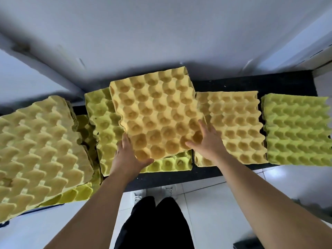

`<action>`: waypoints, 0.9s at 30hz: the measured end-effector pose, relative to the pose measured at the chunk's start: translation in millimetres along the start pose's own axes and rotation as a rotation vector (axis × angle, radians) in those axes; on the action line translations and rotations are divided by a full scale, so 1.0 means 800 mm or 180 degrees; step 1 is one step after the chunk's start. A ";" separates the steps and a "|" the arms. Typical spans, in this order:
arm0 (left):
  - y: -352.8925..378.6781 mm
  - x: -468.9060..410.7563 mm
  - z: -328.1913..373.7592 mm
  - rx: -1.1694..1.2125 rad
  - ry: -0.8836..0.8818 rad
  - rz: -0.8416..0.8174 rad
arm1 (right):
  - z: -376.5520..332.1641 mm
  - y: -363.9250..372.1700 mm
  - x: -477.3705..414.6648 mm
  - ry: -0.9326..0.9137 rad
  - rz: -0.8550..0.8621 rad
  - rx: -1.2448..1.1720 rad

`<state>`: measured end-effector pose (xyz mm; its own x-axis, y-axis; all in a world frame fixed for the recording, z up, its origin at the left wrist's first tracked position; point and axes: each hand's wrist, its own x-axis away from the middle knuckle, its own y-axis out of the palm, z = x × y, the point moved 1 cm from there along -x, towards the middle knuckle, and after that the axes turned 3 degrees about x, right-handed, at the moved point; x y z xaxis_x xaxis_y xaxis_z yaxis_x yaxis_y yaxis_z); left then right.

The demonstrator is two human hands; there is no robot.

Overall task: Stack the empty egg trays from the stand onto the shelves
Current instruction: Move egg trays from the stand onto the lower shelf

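A yellow-orange egg tray point(154, 114) is held slightly skewed above a green-yellow stack point(102, 126) on the black shelf point(179, 177). My left hand point(128, 155) grips its near left corner, thumb on the front edge and fingers along the side. At the near right corner my right hand point(206, 139) holds the tray, fingers spread along its edge and thumb on top. Another yellow-orange stack point(235, 126) sits to the right, and a green stack point(298, 130) lies at the far right.
A tall stack of yellow trays point(39, 150) stands at the left, close to my left arm. A grey wall rises behind the shelf. White floor tiles, my dark trousers and shoes show below the shelf's front edge.
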<state>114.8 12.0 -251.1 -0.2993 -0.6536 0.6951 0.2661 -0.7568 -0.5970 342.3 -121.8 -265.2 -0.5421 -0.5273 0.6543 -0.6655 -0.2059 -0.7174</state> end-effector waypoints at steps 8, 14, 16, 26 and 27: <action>-0.015 0.013 0.011 0.0431 0.0067 0.0038 | 0.005 0.002 0.004 -0.0023 0.0234 -0.1041; -0.070 0.066 0.018 0.0587 0.0354 0.0169 | -0.020 -0.036 0.078 -0.0161 0.0619 -0.1216; -0.093 0.093 0.019 0.0627 0.0504 0.0280 | -0.033 -0.051 0.111 -0.0243 0.0745 -0.1247; -0.210 0.254 -0.010 0.1013 0.0865 0.0931 | -0.128 -0.126 0.267 -0.0916 0.1205 -0.0968; -0.219 0.272 -0.017 0.1048 0.0865 0.1017 | -0.138 -0.131 0.281 -0.1030 0.1239 -0.0915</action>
<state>-9.6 2.2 -0.6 -0.3712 -0.8623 0.3445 0.6433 -0.5064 -0.5743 233.4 -127.6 -16.0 -0.6206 -0.7537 0.2164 -0.5856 0.2619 -0.7671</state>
